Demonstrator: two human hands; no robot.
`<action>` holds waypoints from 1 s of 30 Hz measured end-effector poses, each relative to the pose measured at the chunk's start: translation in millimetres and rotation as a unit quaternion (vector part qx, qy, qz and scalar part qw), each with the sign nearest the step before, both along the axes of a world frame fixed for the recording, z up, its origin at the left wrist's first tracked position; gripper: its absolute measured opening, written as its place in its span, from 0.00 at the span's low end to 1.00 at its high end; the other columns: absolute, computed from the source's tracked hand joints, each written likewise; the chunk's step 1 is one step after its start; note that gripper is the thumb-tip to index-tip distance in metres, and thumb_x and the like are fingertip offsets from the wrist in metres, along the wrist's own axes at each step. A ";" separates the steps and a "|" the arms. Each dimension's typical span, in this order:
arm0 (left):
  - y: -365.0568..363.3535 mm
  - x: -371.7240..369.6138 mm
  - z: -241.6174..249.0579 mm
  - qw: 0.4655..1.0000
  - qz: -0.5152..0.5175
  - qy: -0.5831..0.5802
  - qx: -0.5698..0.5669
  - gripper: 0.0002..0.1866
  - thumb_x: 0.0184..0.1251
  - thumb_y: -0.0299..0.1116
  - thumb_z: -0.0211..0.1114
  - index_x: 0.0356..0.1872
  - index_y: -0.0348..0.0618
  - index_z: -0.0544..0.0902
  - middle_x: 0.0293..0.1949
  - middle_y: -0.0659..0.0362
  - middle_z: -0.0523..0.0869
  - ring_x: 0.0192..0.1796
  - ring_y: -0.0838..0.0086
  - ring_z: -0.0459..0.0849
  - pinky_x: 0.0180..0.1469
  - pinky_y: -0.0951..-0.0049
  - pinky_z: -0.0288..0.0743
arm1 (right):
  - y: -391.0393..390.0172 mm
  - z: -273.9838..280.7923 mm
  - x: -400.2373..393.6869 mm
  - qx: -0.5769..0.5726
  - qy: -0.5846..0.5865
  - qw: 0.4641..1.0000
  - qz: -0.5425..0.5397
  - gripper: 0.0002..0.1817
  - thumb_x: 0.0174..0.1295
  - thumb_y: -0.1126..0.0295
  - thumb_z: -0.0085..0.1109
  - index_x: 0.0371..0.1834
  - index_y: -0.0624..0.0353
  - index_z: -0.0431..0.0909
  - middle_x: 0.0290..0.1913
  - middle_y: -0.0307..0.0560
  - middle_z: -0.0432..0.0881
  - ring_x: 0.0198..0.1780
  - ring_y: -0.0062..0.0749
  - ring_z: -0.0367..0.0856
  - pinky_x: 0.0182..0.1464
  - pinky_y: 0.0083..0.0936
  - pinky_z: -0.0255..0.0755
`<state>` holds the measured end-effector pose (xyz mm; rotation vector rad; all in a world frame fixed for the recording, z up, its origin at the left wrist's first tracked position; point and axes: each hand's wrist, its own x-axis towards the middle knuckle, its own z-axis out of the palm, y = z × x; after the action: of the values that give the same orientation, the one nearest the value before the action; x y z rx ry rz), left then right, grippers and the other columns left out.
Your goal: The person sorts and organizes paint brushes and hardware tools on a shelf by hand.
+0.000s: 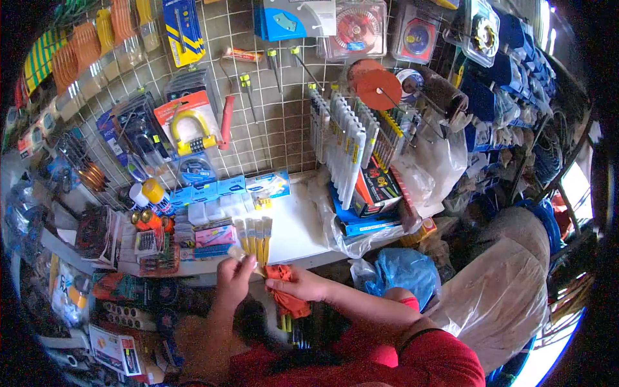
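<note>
My left hand (235, 276) pinches a paintbrush (238, 253) near its pale bristles, in front of the shelf edge. The brush slants down toward an orange cloth (288, 302), which hides its lower end. My right hand (302, 284) is closed on this cloth, thumb on top, just right of the left hand. Just beyond my hands, several paintbrushes (259, 240) with yellow handles lie side by side on the white shelf (298, 226), bristles pointing away from me. Yellow-green handles (285, 321) show below the cloth.
Boxes (231, 187), spray cans (155, 191) and packets crowd the shelf's left side. A wire grid (264, 122) behind carries hanging tools and packaged goods. At right are a black box (378, 190), a blue plastic bag (406, 274) and a large covered bundle (500, 290).
</note>
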<state>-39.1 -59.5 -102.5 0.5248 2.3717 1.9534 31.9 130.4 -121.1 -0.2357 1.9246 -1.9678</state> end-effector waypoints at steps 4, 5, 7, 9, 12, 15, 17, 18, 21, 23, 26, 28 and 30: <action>-7.2 -10.4 1.3 0.985 0.096 -0.118 0.076 0.16 0.72 0.40 0.64 0.25 0.42 0.78 0.18 0.67 0.73 0.20 0.82 0.68 0.23 0.75 0.61 | 4.7 -8.0 -0.4 0.010 0.043 0.999 0.009 0.20 0.71 0.55 0.59 0.54 0.60 0.77 0.41 0.39 0.83 0.44 0.21 0.78 0.50 0.26 0.74; -14.1 -20.0 3.2 0.978 0.123 -0.104 0.133 0.16 0.71 0.44 0.64 0.27 0.45 0.77 0.19 0.68 0.71 0.20 0.83 0.66 0.22 0.76 0.59 | 8.0 -8.3 1.7 0.025 0.062 0.997 0.032 0.18 0.71 0.57 0.60 0.53 0.60 0.77 0.41 0.38 0.82 0.44 0.21 0.77 0.50 0.26 0.74; -33.9 -39.9 6.1 0.959 0.186 -0.096 0.189 0.17 0.71 0.47 0.64 0.33 0.42 0.77 0.26 0.64 0.76 0.24 0.81 0.71 0.23 0.76 0.63 | 11.9 -4.0 6.7 0.020 0.056 0.997 0.043 0.18 0.70 0.58 0.61 0.53 0.60 0.78 0.43 0.39 0.83 0.46 0.21 0.77 0.52 0.26 0.73; -40.7 -45.4 3.3 0.960 0.177 -0.081 0.203 0.17 0.71 0.47 0.63 0.34 0.42 0.77 0.28 0.62 0.79 0.26 0.80 0.75 0.25 0.76 0.67 | 13.3 7.5 9.1 0.015 0.053 0.997 0.054 0.17 0.70 0.59 0.61 0.53 0.59 0.78 0.45 0.40 0.84 0.47 0.22 0.78 0.54 0.27 0.73; -22.8 -28.7 -0.5 0.947 0.188 -0.095 0.243 0.17 0.72 0.45 0.63 0.35 0.40 0.78 0.32 0.59 0.82 0.31 0.75 0.81 0.33 0.76 0.75 | 13.5 11.7 4.9 0.028 0.000 0.999 -0.035 0.20 0.74 0.55 0.54 0.58 0.58 0.76 0.52 0.44 0.83 0.54 0.28 0.79 0.60 0.30 0.72; -18.4 -10.4 -15.9 0.996 -0.001 -0.086 0.007 0.15 0.73 0.41 0.62 0.36 0.37 0.81 0.31 0.58 0.85 0.34 0.74 0.85 0.36 0.73 0.80 | 8.6 0.7 -5.4 -0.362 -0.071 0.914 -0.166 0.33 0.75 0.38 0.35 0.65 0.53 0.68 0.50 0.44 0.82 0.50 0.31 0.81 0.59 0.33 0.73; 3.2 13.2 2.4 0.990 -0.090 -0.106 -0.026 0.15 0.75 0.39 0.60 0.34 0.36 0.81 0.26 0.57 0.85 0.27 0.77 0.84 0.29 0.74 0.78 | 6.3 -0.3 -4.0 -0.398 -0.050 0.913 -0.073 0.35 0.74 0.37 0.36 0.71 0.52 0.62 0.51 0.47 0.81 0.47 0.32 0.81 0.53 0.32 0.76; 7.7 13.1 -19.7 0.981 -0.139 -0.139 0.000 0.14 0.76 0.37 0.59 0.35 0.35 0.81 0.26 0.57 0.85 0.24 0.76 0.83 0.27 0.75 0.78 | 5.7 -6.8 -3.7 -0.400 -0.033 0.916 0.007 0.35 0.74 0.38 0.37 0.73 0.53 0.60 0.50 0.47 0.80 0.45 0.32 0.82 0.50 0.32 0.77; 22.0 25.2 -44.1 0.963 -0.179 -0.197 0.032 0.13 0.77 0.36 0.57 0.38 0.34 0.81 0.26 0.58 0.85 0.25 0.76 0.84 0.26 0.75 0.77 | -5.2 1.5 8.6 -0.215 0.015 0.972 -0.089 0.25 0.73 0.60 0.55 0.67 0.57 0.60 0.43 0.42 0.80 0.40 0.26 0.80 0.42 0.29 0.78; 30.3 39.5 -19.8 0.985 -0.085 -0.143 -0.054 0.13 0.78 0.37 0.55 0.41 0.35 0.79 0.30 0.56 0.85 0.28 0.74 0.85 0.28 0.73 0.81 | -9.4 -0.9 8.2 -0.200 -0.007 0.972 -0.122 0.22 0.72 0.64 0.58 0.63 0.58 0.64 0.40 0.39 0.80 0.39 0.25 0.80 0.42 0.28 0.78; 38.8 36.5 -38.5 0.949 -0.065 -0.277 0.139 0.12 0.78 0.37 0.55 0.44 0.37 0.78 0.36 0.55 0.85 0.34 0.71 0.87 0.35 0.67 0.86 | -7.7 -3.2 3.7 -0.227 0.023 0.952 -0.202 0.16 0.68 0.69 0.63 0.54 0.59 0.70 0.38 0.37 0.80 0.41 0.23 0.79 0.43 0.28 0.78; 36.8 28.1 -47.1 0.919 -0.088 -0.337 0.182 0.12 0.78 0.37 0.56 0.45 0.38 0.78 0.39 0.54 0.84 0.37 0.69 0.87 0.39 0.63 0.86 | -3.6 -2.7 -0.6 -0.179 0.091 0.932 -0.301 0.13 0.66 0.72 0.65 0.48 0.60 0.72 0.38 0.37 0.80 0.42 0.22 0.78 0.45 0.28 0.78; 35.2 27.4 -54.7 0.884 -0.109 -0.396 0.222 0.12 0.77 0.38 0.56 0.47 0.38 0.77 0.42 0.53 0.84 0.40 0.67 0.87 0.43 0.60 0.87 | 0.7 -14.7 -5.3 -0.192 0.085 0.920 -0.331 0.11 0.67 0.73 0.63 0.48 0.61 0.72 0.40 0.42 0.82 0.43 0.28 0.81 0.45 0.31 0.80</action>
<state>-11.7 -24.3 -157.2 -0.0349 1.3258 2.0491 26.6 131.1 -135.8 0.1847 1.8506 -2.8538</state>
